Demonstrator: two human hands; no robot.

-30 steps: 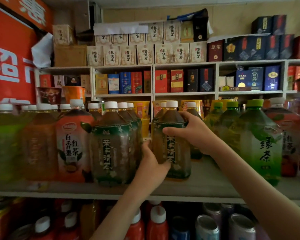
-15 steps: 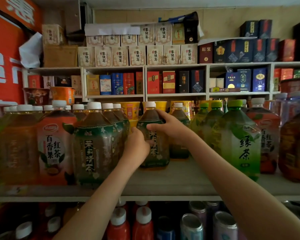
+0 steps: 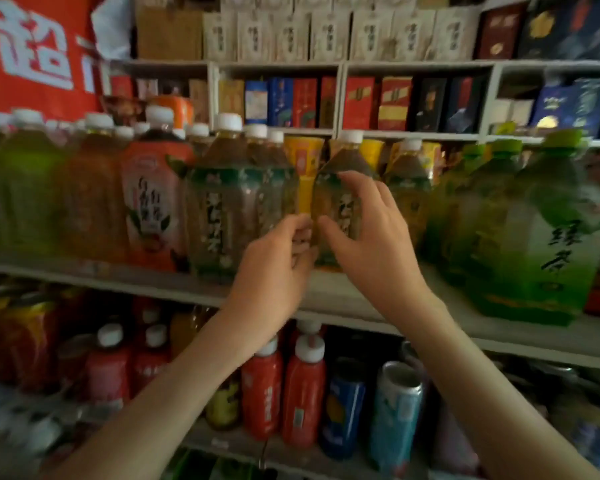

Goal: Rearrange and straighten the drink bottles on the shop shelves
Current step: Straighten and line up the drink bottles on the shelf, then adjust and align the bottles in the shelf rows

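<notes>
**Both hands at the middle tea bottle**

The white-capped tea bottle (image 3: pixel 338 157) stands upright on the shelf (image 3: pixel 534 337), directly beyond the two hands and between them. The right hand (image 3: pixel 371 244) lies over the front of its label. The fingers are spread and only lightly bent, the forefinger reaches up near the top of the label, and the thumb points across toward the bottle's lower left. It rests on the bottle rather than clamping it.

The left hand (image 3: pixel 274 265) sits just left of that thumb, at the bottle's lower left edge, with its fingers curled inward. Motion blur hides whether those fingers pinch the bottle or merely touch it.

Left of the left hand, a matching tea bottle with a dark green band (image 3: pixel 222 209) stands close by, with a gap between it and the handled one. Beyond the right hand's fingers, a third bottle of the same kind (image 3: pixel 409 188) stands further back. Farther right of that hand is a large green-capped bottle (image 3: pixel 548 237).
</notes>
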